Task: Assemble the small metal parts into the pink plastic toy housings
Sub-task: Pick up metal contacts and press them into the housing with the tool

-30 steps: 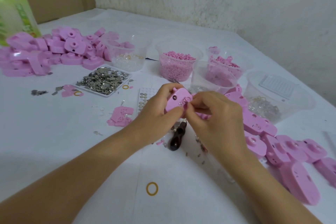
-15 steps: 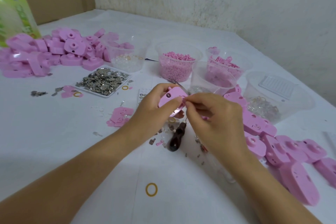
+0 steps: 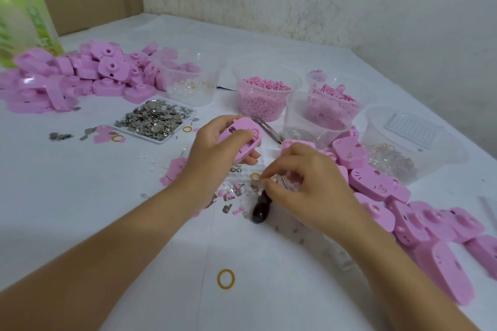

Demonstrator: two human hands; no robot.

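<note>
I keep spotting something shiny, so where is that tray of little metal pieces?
In the head view the metal tray lies left of centre, in front of the heap of pink housings and left of the left hand.

Taking my hands as the centre of the table (image 3: 80, 196), the heap of housings (image 3: 80, 75) lies at ten o'clock, with the bottle (image 3: 24, 21) behind it. The tray of metal parts (image 3: 156, 118) sits at eleven, between that heap and my left hand (image 3: 215, 150), which holds one housing (image 3: 240, 134) above the table. Four cups (image 3: 265, 94) stand from eleven to one o'clock, with the tweezers (image 3: 266, 126) just before them. The tub (image 3: 411, 140) stands at two. A row of housings (image 3: 403, 209) runs from two to four o'clock, just beside my right hand (image 3: 309, 185). The tool handle (image 3: 262, 209) lies partly beneath that hand, small parts (image 3: 228, 196) scattered at its nine o'clock. A ring (image 3: 226, 279) lies at six.
</note>
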